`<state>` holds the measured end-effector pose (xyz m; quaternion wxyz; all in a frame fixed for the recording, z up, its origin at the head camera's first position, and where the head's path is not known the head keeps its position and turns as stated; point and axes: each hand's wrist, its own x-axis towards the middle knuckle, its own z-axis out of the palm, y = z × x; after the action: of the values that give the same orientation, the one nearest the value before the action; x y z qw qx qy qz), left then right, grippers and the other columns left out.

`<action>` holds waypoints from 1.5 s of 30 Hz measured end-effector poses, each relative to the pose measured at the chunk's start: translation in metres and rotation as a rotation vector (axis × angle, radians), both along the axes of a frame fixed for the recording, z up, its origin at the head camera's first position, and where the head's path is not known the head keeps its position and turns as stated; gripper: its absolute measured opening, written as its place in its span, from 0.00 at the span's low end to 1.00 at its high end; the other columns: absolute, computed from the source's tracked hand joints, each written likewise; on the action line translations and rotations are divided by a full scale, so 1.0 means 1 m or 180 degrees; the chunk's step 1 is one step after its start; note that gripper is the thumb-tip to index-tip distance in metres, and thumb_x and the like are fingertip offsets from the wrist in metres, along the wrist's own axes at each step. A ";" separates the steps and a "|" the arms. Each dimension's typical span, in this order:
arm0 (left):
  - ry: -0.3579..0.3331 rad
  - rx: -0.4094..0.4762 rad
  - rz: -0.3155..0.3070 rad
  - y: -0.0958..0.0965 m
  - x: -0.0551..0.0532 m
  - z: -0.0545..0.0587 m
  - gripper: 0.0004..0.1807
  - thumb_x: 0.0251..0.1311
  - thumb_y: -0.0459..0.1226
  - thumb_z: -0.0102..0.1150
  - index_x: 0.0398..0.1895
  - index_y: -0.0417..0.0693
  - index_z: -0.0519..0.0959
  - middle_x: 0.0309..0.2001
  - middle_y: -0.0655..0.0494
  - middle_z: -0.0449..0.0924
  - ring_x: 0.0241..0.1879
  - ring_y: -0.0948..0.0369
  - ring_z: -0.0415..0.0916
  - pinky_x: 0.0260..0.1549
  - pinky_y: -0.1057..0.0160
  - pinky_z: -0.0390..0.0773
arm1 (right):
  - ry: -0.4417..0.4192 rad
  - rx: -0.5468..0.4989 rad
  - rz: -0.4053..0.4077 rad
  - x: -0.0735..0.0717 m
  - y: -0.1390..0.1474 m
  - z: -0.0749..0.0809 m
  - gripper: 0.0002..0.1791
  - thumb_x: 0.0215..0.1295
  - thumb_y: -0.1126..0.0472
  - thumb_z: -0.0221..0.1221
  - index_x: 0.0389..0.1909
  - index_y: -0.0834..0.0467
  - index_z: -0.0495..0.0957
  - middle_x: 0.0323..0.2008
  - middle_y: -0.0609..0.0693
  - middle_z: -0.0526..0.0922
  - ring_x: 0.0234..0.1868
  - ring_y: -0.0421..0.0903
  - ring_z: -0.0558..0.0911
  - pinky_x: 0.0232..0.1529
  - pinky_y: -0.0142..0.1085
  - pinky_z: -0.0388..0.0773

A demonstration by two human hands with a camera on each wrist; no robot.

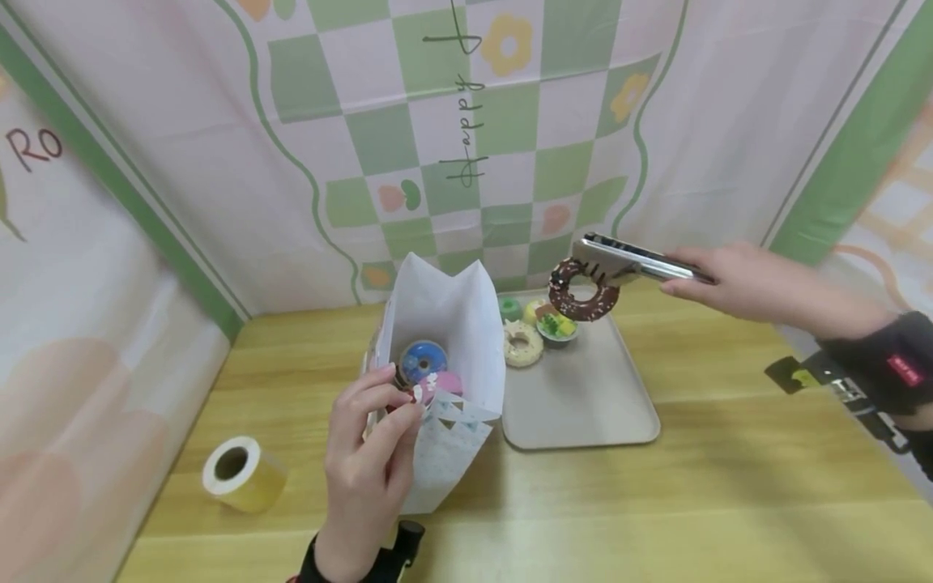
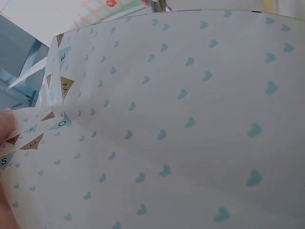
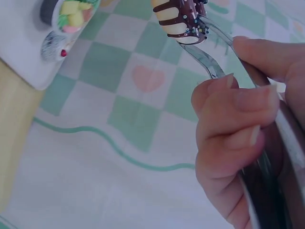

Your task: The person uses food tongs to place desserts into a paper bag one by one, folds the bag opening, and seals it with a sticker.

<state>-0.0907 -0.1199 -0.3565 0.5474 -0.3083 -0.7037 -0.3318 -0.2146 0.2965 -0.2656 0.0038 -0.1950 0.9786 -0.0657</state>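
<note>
Gripping a pair of metal tongs point(image 1: 649, 263) in the right hand point(image 1: 765, 283), with fingers wrapped round the handles. Clamped between the tong tips, by the upper rim: a chocolate-iced ring doughnut point(image 1: 583, 312). Glossy dark brown across the face, scattered with small pale sprinkles, with the hole turned toward the head camera. Seen from the side in the right wrist view: pale cream underneath, striped with dark chocolate drizzle, and dotted with tiny sprinkles, some bluish. Held in the air above the far part of a beige tray point(image 1: 583, 413), to the right of a paper bag point(image 1: 448, 470) and apart from it.

Pinching the near left edge of the bag with the left hand point(image 1: 368, 453). White inside, gaping upward; printed outside with teal hearts and lettered bunting triangles. Visible within: a blue-iced doughnut point(image 1: 438, 353) and a pink-iced piece point(image 1: 446, 382), plus something red, partly hidden by the fingers.

Grouped at the tray's far left: a cream ring doughnut point(image 1: 522, 358), a dark cup with green and yellow topping point(image 1: 557, 325), and a small green piece point(image 1: 509, 308). Standing left of the bag on the wooden table point(image 1: 291, 348): a yellow roll point(image 1: 262, 483) with a white end.
</note>
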 end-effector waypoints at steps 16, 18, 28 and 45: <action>0.0078 -0.0004 -0.0036 -0.001 -0.003 0.001 0.16 0.78 0.36 0.55 0.29 0.38 0.82 0.36 0.42 0.79 0.54 0.47 0.81 0.70 0.66 0.77 | 0.0038 0.0067 0.0159 0.022 -0.033 0.046 0.30 0.78 0.53 0.60 0.73 0.63 0.70 0.21 0.45 0.72 0.17 0.40 0.66 0.23 0.33 0.65; 0.0063 -0.0017 -0.0031 -0.001 -0.003 0.000 0.16 0.78 0.36 0.55 0.29 0.38 0.81 0.37 0.42 0.79 0.54 0.47 0.81 0.71 0.66 0.77 | 0.0073 0.0079 0.0204 0.024 -0.039 0.052 0.30 0.78 0.52 0.60 0.74 0.62 0.70 0.21 0.45 0.72 0.17 0.40 0.65 0.24 0.33 0.65; 0.0137 0.0034 -0.0033 0.000 -0.004 -0.002 0.17 0.78 0.37 0.55 0.28 0.39 0.81 0.37 0.41 0.78 0.54 0.47 0.80 0.70 0.65 0.78 | 0.0148 0.0152 0.0546 0.029 -0.070 0.071 0.33 0.79 0.49 0.59 0.76 0.63 0.68 0.19 0.43 0.71 0.18 0.38 0.67 0.30 0.35 0.72; 0.0277 0.0082 -0.0064 0.000 -0.007 -0.002 0.17 0.78 0.36 0.56 0.27 0.39 0.81 0.34 0.42 0.77 0.52 0.47 0.80 0.70 0.64 0.78 | -0.0088 0.0033 0.1208 0.024 -0.126 0.067 0.32 0.78 0.46 0.59 0.73 0.63 0.72 0.33 0.45 0.85 0.26 0.36 0.77 0.52 0.51 0.87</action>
<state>-0.0978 -0.1199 -0.3586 0.5780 -0.3223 -0.6718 -0.3327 -0.1907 0.1705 -0.1986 0.0306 -0.3751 0.9245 -0.0614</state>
